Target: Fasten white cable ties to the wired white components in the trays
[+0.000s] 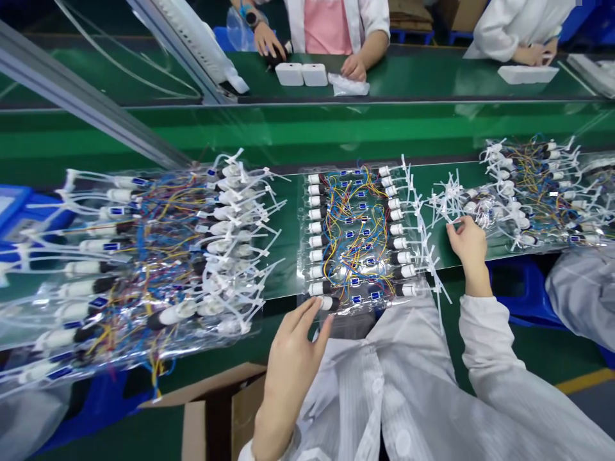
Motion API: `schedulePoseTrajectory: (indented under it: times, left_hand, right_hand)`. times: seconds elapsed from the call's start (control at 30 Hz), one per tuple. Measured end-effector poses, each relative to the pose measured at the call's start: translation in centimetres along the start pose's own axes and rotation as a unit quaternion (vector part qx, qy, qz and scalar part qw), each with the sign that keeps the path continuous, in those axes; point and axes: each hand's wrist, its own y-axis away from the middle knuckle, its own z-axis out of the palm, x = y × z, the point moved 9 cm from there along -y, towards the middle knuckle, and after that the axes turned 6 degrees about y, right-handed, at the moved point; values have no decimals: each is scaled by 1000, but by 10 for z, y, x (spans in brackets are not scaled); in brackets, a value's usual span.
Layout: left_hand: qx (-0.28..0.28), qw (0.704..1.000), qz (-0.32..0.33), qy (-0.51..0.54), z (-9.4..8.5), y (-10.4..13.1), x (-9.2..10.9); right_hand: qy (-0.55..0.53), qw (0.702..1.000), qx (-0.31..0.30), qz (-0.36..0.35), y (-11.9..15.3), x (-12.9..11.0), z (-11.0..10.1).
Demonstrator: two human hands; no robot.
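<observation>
My left hand (296, 349) is at the lower left corner of a clear plastic-wrapped bundle. Its thumb and fingers are closed around the end of a white-and-black cylinder (329, 303), the lowest of the left column. My right hand (469, 248) pinches a white cable tie (450, 221) at the edge of a loose pile of cable ties (448, 195). The bundle's middle holds tangled wires (353, 240) in yellow, blue and red, with small blue-marked parts. Cable ties (423, 237) stick out from the right column of cylinders; the left column shows none.
A larger layered stack of similar bundles (168, 250) lies on the left, another bundle (538, 186) on the right. Blue stools (526, 291) and an open cardboard box (223, 410) are below. Across the green bench, two people handle white boxes (302, 74). A metal post (96, 96) slants overhead.
</observation>
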Motion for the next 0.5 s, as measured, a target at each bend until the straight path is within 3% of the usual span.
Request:
schedulePoseTrajectory:
  times: [0.3, 0.5]
  left_hand:
    - [-2, 992, 59, 111, 10, -17, 6]
    - [-45, 979, 140, 138, 26, -36, 8]
  right_hand:
    - [-56, 995, -60, -54, 31, 6, -7]
    - [-125, 989, -48, -68, 26, -3, -4]
